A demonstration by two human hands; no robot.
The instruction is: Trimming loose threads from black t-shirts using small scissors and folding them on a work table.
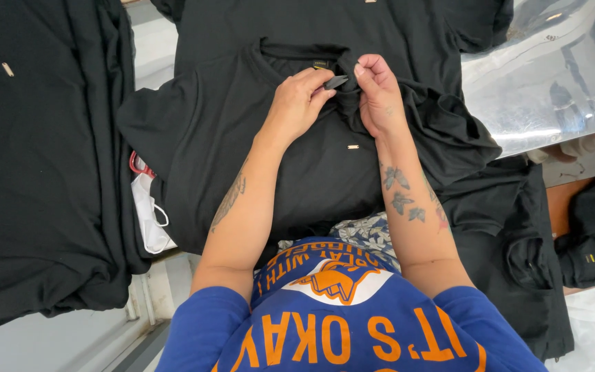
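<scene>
A black T-shirt point(242, 131) lies spread in front of me, with a small gold tag point(353, 147) on its chest and a label inside the neck point(320, 65). My left hand point(299, 102) pinches a small dark tag point(336, 82) at the collar between thumb and fingers. My right hand point(378, 93) grips the collar fabric right beside it, bunching the cloth. Both hands touch the shirt at the neckline.
A pile of black garments point(36, 158) lies at the left. More black shirts lie behind point(408, 27) and at the right point(518, 234). A white face mask point(147, 217) sits beside the shirt. A shiny metal surface point(552, 76) shows at the upper right.
</scene>
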